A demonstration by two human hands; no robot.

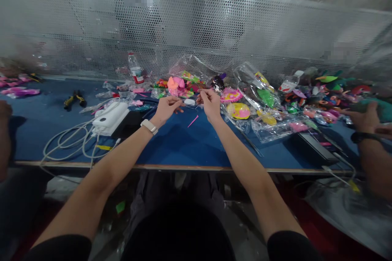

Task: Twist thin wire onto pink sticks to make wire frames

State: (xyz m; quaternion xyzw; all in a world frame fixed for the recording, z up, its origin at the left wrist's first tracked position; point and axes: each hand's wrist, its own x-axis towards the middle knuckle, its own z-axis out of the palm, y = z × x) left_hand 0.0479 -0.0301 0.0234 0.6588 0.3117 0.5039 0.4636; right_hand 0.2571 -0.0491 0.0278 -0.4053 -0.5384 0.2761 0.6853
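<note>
White piece [189, 102], its long axis roughly nine to three o'clock, sits between the left hand [168, 110] at nine and right hand [211, 104] at three, similarly near. Both hands' fingers curl inward; I cannot tell what they grip. Toward six, a pink strip [192, 121] slants.

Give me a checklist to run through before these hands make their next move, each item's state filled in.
1. Left hand and right hand both in view: ok.
2. Grip at the fingertips: cannot tell, the detail is too small.
3. Pink strip apart from both hands: ok, it lies on the blue table.
4. White cable tidy: not ok, it lies in loose loops.
5. Co-worker's hand clear of these hands: ok, far right.
</note>
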